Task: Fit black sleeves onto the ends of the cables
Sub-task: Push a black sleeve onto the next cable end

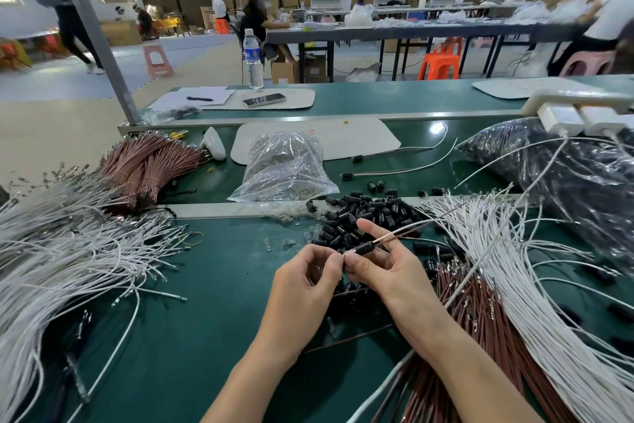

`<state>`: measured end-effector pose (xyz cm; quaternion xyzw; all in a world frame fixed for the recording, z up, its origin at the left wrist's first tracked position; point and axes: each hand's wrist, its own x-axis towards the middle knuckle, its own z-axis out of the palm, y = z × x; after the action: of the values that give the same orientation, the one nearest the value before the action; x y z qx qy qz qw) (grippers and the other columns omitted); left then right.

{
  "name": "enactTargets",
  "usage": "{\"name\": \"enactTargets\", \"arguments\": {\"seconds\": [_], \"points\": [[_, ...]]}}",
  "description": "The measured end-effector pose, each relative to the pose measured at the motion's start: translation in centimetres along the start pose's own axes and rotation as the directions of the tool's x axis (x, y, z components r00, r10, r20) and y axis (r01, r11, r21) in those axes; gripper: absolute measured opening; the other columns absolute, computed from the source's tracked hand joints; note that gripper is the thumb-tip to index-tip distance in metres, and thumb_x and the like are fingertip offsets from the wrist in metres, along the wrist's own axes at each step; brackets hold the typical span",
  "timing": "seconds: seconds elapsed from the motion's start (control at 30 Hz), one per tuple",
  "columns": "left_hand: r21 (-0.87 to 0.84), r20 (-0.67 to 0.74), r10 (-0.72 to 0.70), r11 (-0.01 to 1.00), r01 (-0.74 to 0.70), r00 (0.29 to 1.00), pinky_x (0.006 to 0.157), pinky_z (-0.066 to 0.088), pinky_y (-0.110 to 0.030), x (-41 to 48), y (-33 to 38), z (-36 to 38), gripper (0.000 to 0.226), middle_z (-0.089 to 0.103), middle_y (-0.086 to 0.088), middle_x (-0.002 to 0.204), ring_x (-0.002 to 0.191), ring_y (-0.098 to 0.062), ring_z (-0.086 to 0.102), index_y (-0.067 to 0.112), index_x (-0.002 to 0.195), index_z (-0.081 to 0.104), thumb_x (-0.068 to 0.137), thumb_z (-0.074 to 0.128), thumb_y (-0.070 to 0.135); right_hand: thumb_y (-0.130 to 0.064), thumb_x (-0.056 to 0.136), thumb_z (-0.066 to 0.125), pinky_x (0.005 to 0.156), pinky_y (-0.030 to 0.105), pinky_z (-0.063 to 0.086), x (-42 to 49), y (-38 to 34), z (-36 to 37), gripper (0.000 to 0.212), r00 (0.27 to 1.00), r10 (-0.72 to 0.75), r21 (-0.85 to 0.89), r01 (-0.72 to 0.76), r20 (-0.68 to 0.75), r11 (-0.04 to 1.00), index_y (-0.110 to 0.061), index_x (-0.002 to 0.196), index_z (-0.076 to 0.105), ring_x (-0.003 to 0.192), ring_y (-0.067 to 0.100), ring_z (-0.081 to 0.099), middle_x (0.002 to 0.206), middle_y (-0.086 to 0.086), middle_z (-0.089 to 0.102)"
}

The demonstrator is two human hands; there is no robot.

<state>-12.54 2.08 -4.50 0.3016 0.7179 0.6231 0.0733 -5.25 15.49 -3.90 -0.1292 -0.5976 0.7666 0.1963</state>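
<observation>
Our two hands meet at centre frame, close together above the matte green mat [212, 302].
Our left hand [308, 271] pinches the tip of a thin cable [411, 232] with curled fingers. Our right hand [380, 268] grips the smooth, tubular black sleeve [363, 247] on that cable. Just above lies a heap of glossy loose sleeves [370, 213], and limp white wires [68, 251] fan across the left of the frame.

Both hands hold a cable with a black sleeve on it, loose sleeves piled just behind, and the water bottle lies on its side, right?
Not quite. The head view shows the water bottle standing upright. The rest holds: left hand and right hand hold the cable with its black sleeve, loose sleeves piled behind.
</observation>
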Motion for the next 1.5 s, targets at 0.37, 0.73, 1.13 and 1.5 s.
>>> {"name": "enactTargets", "arguments": {"seconds": [0.37,0.73,1.13,1.5], "points": [[0.05,0.003,0.006,0.999,-0.006,1.0,0.054,0.037,-0.013,0.1,-0.6,0.2,0.015,0.059,0.017,0.063,0.055,0.0,0.046,0.038,0.087,0.065,0.099,0.062,0.031,-0.018,0.086,0.076,0.085,0.026,0.058,-0.1,-0.1,-0.1,0.057,1.0,-0.011,-0.131,0.01,-0.006,0.991,-0.037,0.135,0.054,0.095,0.02,0.074,0.097,0.011,0.077],[0.042,-0.025,0.036,0.998,-0.035,0.999,0.07,0.054,-0.035,0.1,-0.6,0.1,0.011,0.073,0.008,0.084,0.075,-0.018,0.067,0.04,0.094,0.068,0.1,0.061,0.035,-0.043,0.081,0.074,0.068,0.02,0.056,-0.5,-0.7,0.2,0.021,0.997,0.075,-0.166,-0.077,-0.017,0.983,-0.026,0.092,0.082,0.076,0.009,0.07,0.085,0.002,0.078],[0.758,-0.146,-0.032,0.639,0.133,0.989,0.074,0.051,-0.033,4.2,-2.2,-5.2,0.032,0.059,0.01,0.116,0.095,-0.015,0.064,0.032,0.133,0.056,0.105,0.044,0.043,-0.035,0.075,0.077,0.066,0.019,0.057,0.2,-0.9,-0.2,0.028,0.981,0.148,0.148,-0.129,-0.128,0.981,-0.011,0.087,0.082,0.075,0.011,0.069,0.089,0.009,0.076],[0.348,-0.084,0.131,0.933,-0.094,0.988,0.068,0.049,-0.023,1.1,-0.5,-1.2,0.005,0.063,0.017,0.089,0.082,-0.006,0.061,0.045,0.096,0.053,0.092,0.056,0.047,-0.031,0.073,0.078,0.063,0.018,0.057,0.6,-0.6,-0.3,0.031,0.977,0.166,0.253,-0.129,-0.134,0.959,-0.004,0.089,0.076,0.07,0.01,0.069,0.084,0.01,0.075]]}}
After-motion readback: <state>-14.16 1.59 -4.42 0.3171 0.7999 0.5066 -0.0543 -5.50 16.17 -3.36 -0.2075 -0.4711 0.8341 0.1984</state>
